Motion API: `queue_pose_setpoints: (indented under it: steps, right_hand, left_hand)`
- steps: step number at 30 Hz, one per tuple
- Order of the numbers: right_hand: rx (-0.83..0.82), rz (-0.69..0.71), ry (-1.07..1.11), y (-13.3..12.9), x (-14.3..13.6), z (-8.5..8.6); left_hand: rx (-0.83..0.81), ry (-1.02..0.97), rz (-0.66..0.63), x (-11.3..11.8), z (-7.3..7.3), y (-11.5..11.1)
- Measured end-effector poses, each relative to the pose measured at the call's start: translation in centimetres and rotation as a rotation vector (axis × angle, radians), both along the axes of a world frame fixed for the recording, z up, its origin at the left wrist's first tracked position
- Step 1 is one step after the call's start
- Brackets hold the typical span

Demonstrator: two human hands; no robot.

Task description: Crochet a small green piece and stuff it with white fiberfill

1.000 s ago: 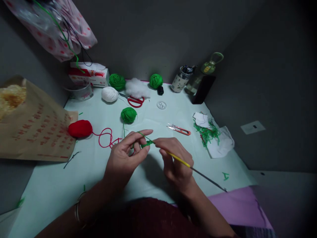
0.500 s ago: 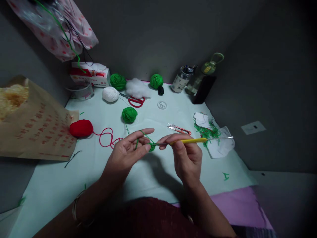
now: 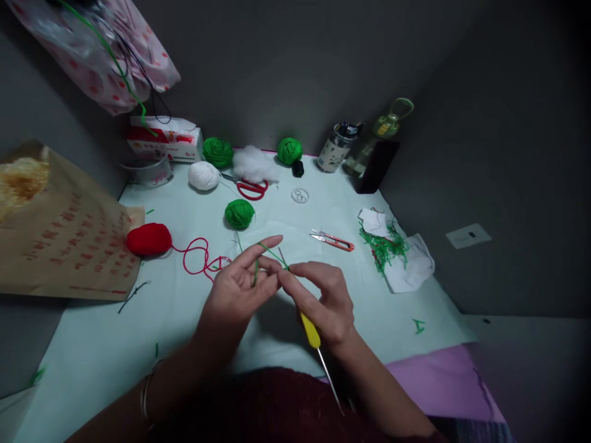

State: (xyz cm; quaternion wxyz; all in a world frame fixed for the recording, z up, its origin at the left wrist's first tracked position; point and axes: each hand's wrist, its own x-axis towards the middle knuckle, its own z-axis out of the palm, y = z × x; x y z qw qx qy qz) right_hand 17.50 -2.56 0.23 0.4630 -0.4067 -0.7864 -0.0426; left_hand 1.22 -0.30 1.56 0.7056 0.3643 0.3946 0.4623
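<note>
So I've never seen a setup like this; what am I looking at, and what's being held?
There is no machine here: these are a person's two bare hands. One camera, worn on that person's head, takes every picture, looking forward and down. The right hand holds a slim metal hook with a yellow handle. A strand of thin green yarn runs over the left hand, and the two hands meet at their fingertips; anything pinched there is hidden. On the pale green covering lie a round green yarn ball, an oval red yarn ball, a white yarn ball and orange-handled metal snips.
</note>
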Motion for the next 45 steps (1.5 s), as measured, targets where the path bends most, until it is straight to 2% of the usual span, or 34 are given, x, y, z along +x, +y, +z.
queue_pose_setpoints:
  steps: [1, 3, 7, 9, 11, 13, 16, 18, 20, 22, 25, 29, 35, 39, 45]
  right_hand:
    - [0.020, -0.008, 0.010, 0.0, 0.0, -0.2]
    - [-0.035, 0.032, 0.171, 0.1, -0.1, -0.1]
    - [-0.267, 0.132, 0.646, 0.7, -0.4, 0.7]
    - [-0.349, 0.174, 0.741, 1.1, -0.6, 0.9]
    - [-0.398, 0.192, 0.727, 1.3, -0.8, 0.8]
    - [-0.391, 0.165, 0.619, 1.3, -0.9, 0.5]
    - [-0.214, 0.095, 0.301, 1.0, -0.8, -0.1]
    - [-0.094, 0.078, 0.160, 0.8, -0.7, -0.2]
    - [-0.118, 0.088, 0.231, 0.9, -0.5, 0.0]
    - [-0.242, 0.114, 0.469, 1.1, -0.5, 0.5]
    - [-0.408, 0.203, 0.737, 1.6, -0.5, 1.1]
    - [-0.559, 0.241, 0.815, 2.0, -0.7, 0.6]
    - [-0.726, 0.310, 1.112, 2.3, -0.6, 0.0]
    - [-0.746, 0.345, 1.138, 2.2, -0.5, 0.5]
    - [-0.637, 0.270, 0.963, 1.5, -0.4, 0.8]
  left_hand:
    - [-0.073, -0.103, -0.065, -0.1, -0.2, 0.2]
    - [-0.183, -0.238, -0.138, -0.3, -0.3, 0.6]
    - [-0.183, -0.281, -0.054, -0.7, -0.1, 1.1]
    - [-0.144, -0.250, -0.068, -0.7, 0.2, 1.1]
    - [-0.109, -0.197, -0.068, -0.5, 0.4, 1.0]
    - [-0.079, -0.156, -0.017, -0.3, 0.3, 0.9]
    - [-0.086, -0.197, 0.018, -0.1, 0.0, 1.0]
    - [-0.160, -0.276, -0.040, -0.2, -0.2, 1.2]
    - [-0.256, -0.337, -0.094, -0.4, -0.3, 1.5]
    - [-0.302, -0.351, -0.095, -0.6, -0.2, 1.7]
    - [-0.220, -0.287, -0.053, -0.5, -0.2, 1.6]
    - [-0.084, -0.162, -0.094, -0.3, -0.3, 1.2]
    - [-0.065, -0.082, -0.062, -0.9, -0.5, 1.3]
    - [-0.048, -0.050, -0.056, -1.3, -0.5, 1.4]
    - [0.014, 0.059, -0.015, -1.2, -0.1, 1.0]
